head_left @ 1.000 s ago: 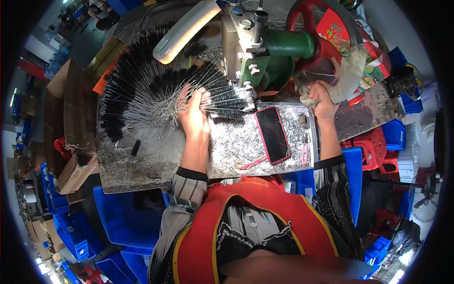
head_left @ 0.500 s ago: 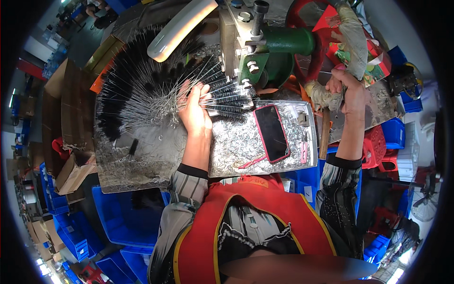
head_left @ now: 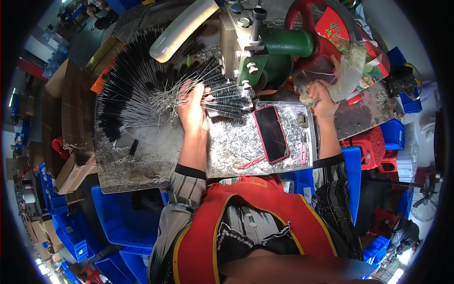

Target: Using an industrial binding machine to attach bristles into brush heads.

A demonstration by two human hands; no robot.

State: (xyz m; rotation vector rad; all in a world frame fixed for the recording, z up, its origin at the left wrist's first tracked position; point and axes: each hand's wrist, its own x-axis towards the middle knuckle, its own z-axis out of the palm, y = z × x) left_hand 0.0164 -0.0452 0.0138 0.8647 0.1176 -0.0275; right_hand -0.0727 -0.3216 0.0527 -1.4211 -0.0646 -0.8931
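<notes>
My left hand [head_left: 193,116] is closed around the wire stems of a bunch of black-bristled wire brushes [head_left: 227,106]. Their bristled ends point right, toward the head of a green hand press [head_left: 288,42]. Behind and left of this hand, a big heap of similar brushes [head_left: 137,90] is fanned out, hooked stems toward me. My right hand [head_left: 324,102] is wrapped around a rag-like pale wrapping [head_left: 307,90] on the rim of the press's red handwheel [head_left: 324,57]. The brush tips nearest the press are partly hidden.
A metal tray [head_left: 262,171] scattered with wire clippings holds a phone [head_left: 272,135] and a small pink-handled tool [head_left: 303,152]. A long lamp [head_left: 184,31] hangs over the heap. Cardboard [head_left: 75,109] stands left, blue bins [head_left: 125,217] below, red stools [head_left: 371,146] at right.
The handwheel has turned, and my right hand has moved left and slightly down with its wrapped rim. My left hand stays at nearly the same place with the brushes.
</notes>
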